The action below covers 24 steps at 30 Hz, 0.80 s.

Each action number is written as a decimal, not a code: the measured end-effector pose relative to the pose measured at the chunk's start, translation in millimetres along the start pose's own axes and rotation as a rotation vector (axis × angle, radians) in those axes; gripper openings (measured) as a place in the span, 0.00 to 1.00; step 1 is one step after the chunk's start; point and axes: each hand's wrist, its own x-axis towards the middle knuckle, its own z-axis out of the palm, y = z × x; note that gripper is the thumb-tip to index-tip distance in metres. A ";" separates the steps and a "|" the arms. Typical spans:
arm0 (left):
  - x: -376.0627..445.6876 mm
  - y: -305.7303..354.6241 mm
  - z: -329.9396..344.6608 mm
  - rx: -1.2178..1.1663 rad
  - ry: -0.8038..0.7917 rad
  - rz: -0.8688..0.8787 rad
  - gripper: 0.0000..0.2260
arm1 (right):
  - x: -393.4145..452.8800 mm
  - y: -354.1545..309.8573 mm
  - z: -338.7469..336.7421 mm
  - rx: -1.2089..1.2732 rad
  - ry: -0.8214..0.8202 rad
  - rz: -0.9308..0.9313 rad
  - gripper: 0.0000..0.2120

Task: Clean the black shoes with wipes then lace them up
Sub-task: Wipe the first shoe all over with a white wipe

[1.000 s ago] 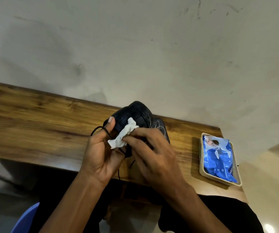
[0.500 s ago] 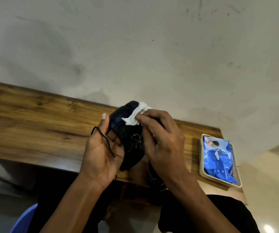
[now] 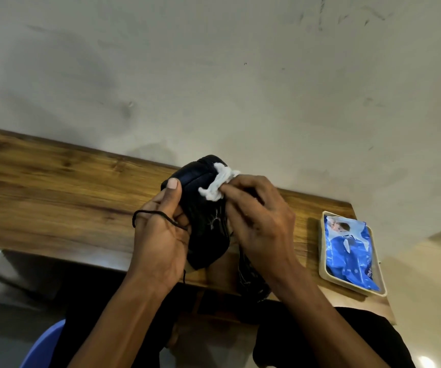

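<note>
Head view shows a black shoe (image 3: 206,216) held up above the near edge of the bench (image 3: 54,192), its rounded end pointing away toward the wall (image 3: 214,75). The left hand (image 3: 161,235) grips it from the left side: the thumb lies up along the shoe's flank and the palm cups it, while the other fingers are hidden behind the shoe (their exact lie cannot be told). A thin black lace (image 3: 155,217) loops across this hand's palm side and trails down past the wrist. The right hand (image 3: 259,221) comes from the right, its fingers (image 3: 234,193) curled and pinching a crumpled white wipe (image 3: 218,185), which is pressed against the shoe's upper far end. Below the right wrist a second shoe (image 3: 251,280) lies on the bench at its near edge, mostly covered by the forearm; pale scuffs or marks show on its side. Well to the right, on the bench's right end, sits a cream tray (image 3: 322,261) holding a blue wipes pack (image 3: 349,253), which fills most of it. At the bottom left a bit of blue chair (image 3: 44,343) shows, and the person's dark clothing (image 3: 360,341) fills the lower middle.
</note>
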 end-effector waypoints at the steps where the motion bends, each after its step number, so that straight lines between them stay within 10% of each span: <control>1: 0.5 -0.1 -0.2 -0.003 0.009 0.006 0.13 | 2.6 4.1 0.3 0.009 0.021 0.033 0.10; 24: 14.1 3.3 -20.1 -0.141 0.046 -0.113 0.19 | -0.3 -19.9 20.5 0.139 0.006 0.021 0.10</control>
